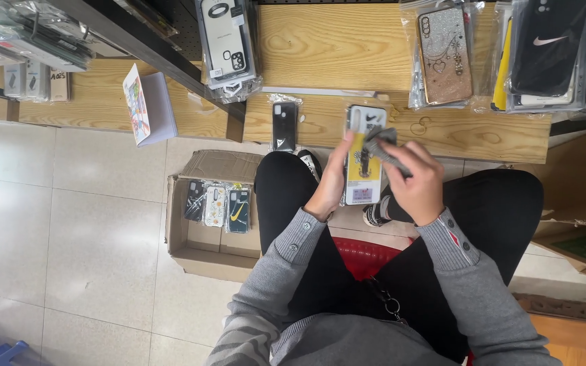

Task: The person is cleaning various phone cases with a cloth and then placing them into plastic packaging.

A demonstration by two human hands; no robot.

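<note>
A wooden shelf [320, 47] runs above both hands, hung with bagged phone cases: a glittery pale one [445, 54] up and to the right of the right hand, a white one [225, 41] up and to the left of the left hand. A cardboard box [211, 234], left of the left hand, holds three upright packaged cases. The left hand [332, 183] grips the left edge of a clear-sleeved phone case [364, 159] with a yellow card and a small label low down. The right hand [418, 183], just right of it, is closed around a grey cloth [381, 146] touching the sleeve. A black case [284, 125] lies just beyond the left hand.
</note>
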